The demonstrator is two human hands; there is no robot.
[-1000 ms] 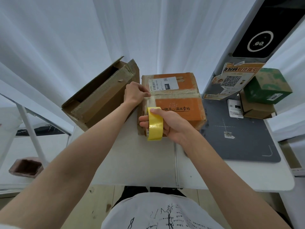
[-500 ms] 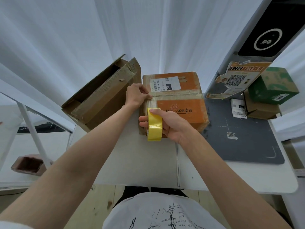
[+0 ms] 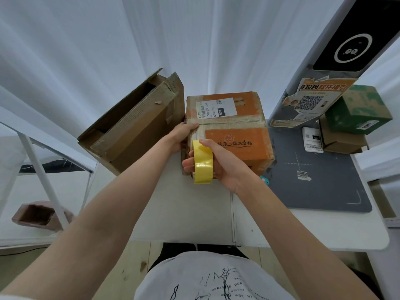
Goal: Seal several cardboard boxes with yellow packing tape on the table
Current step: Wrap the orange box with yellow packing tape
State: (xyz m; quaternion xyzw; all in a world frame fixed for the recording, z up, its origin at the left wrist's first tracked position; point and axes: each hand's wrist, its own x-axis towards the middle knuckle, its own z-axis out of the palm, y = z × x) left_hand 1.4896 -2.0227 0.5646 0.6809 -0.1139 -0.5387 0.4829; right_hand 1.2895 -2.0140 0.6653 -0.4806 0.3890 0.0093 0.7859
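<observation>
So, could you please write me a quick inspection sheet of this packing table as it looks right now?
Surface: white table, with a grey mat on its right part.
Job's things: orange box, flaps down, old tape across the top; yellow tape roll at its near left corner; brown box to its left, open and tilted.
Clutter: green box stacked on a plain carton; small white label box; torn QR leaflet.
Hands: right hand grips the roll; left hand rests on the orange box's left edge.
Cables: nothing seen.
Surroundings: white curtain; grey kiosk post.
</observation>
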